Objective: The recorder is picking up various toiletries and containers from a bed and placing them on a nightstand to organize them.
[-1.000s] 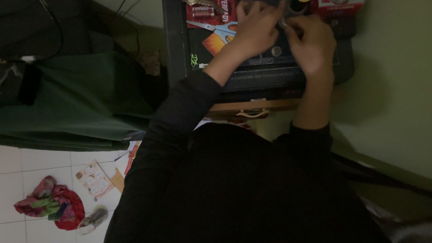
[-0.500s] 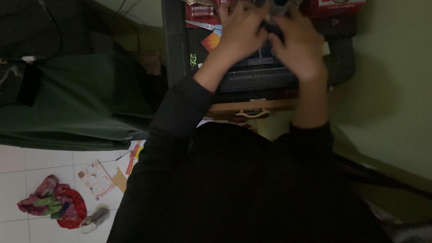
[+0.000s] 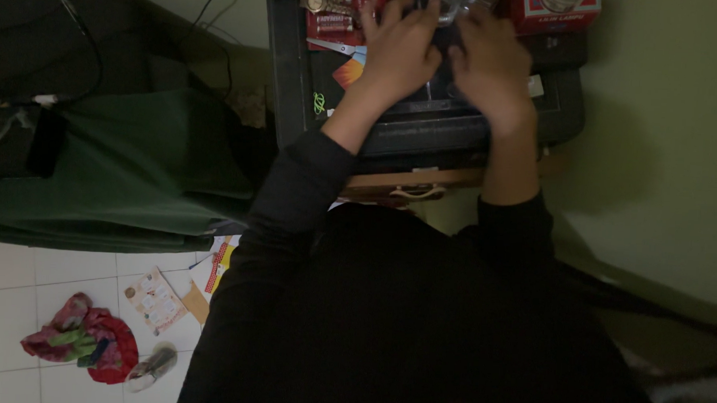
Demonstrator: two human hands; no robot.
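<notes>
Both hands meet at top centre of frame, over dark tray [image 3: 299, 80]. Left hand [image 3: 399, 48] and right hand [image 3: 487, 59], fingers curled, pinch small clear shiny object [image 3: 453, 6] between them. Object looks light, stiff, likely slippery, maybe fragile; best held by edges. Red pack [image 3: 337, 18] upper left of hands.

Both hands up at the far edge of the dark desk [image 3: 295, 80]. Left hand [image 3: 402, 48] and right hand [image 3: 490, 63] close together, fingers curled around a small clear shiny object [image 3: 453, 4], too dim to identify. Red battery pack [image 3: 337, 18] and scissors [image 3: 332, 46] just left of left hand, red box [image 3: 560, 10] right of the hands. Crumpled colourful cloth [image 3: 83, 347] on floor tiles
</notes>
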